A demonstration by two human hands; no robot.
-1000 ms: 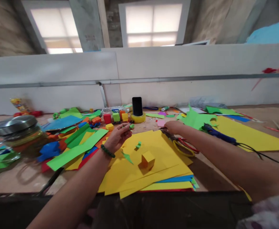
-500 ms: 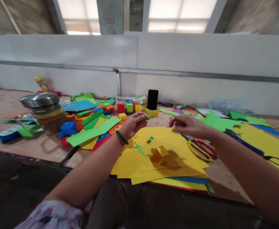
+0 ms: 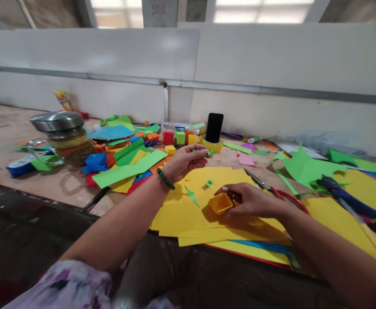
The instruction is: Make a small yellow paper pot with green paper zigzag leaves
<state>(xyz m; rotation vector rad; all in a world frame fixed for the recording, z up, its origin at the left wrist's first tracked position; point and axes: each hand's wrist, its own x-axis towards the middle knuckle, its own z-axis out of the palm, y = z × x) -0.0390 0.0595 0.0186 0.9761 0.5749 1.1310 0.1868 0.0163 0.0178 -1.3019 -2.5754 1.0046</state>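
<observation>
My left hand [image 3: 186,161] hovers over the far edge of a stack of yellow paper sheets [image 3: 181,214] and pinches a tiny folded green paper piece [image 3: 210,152] at its fingertips. My right hand [image 3: 250,199] is curled around a small open yellow paper box [image 3: 220,202] that rests on the sheets, fingers at its right side. A small green folded bit [image 3: 209,183] and a green paper sliver [image 3: 192,196] lie on the yellow sheets between my hands.
Red-and-yellow-handled scissors [image 3: 271,189] lie right of my right hand. A black phone [image 3: 214,127] stands in a yellow tape roll. Coloured cubes [image 3: 179,137], green strips [image 3: 128,168], a lidded glass jar [image 3: 62,137] and a blue glue gun [image 3: 348,197] crowd the table.
My right hand came back from the scissors area and took hold of the yellow paper box, now open side up. My left hand kept its pinch on the green piece.
</observation>
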